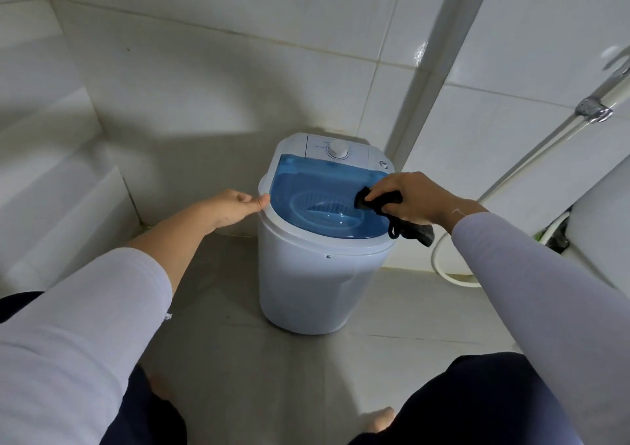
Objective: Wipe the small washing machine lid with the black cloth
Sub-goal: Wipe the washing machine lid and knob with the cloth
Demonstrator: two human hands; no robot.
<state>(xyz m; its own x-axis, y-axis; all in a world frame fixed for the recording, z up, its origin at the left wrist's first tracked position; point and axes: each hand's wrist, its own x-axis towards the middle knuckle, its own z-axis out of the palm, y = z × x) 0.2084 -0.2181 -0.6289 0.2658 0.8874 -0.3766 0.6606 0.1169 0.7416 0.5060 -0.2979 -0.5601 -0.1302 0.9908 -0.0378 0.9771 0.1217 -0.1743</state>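
A small white washing machine (306, 284) stands on the tiled floor in the corner. Its see-through blue lid (306, 189) lies closed on top, with a white dial (338, 149) on the panel behind it. My right hand (416, 199) is shut on the black cloth (378, 201) and presses it on the right side of the lid; a loose end of the cloth hangs over the machine's right rim. My left hand (238, 204) rests at the left rim of the machine, thumb touching the edge, fingers curled.
White tiled walls close in behind and to the left. A white pipe (433, 63) runs up the corner. A chrome hose (545, 138) and white hose loop (450, 274) are at the right, beside a white fixture (600, 226). My bare feet are on the grey floor.
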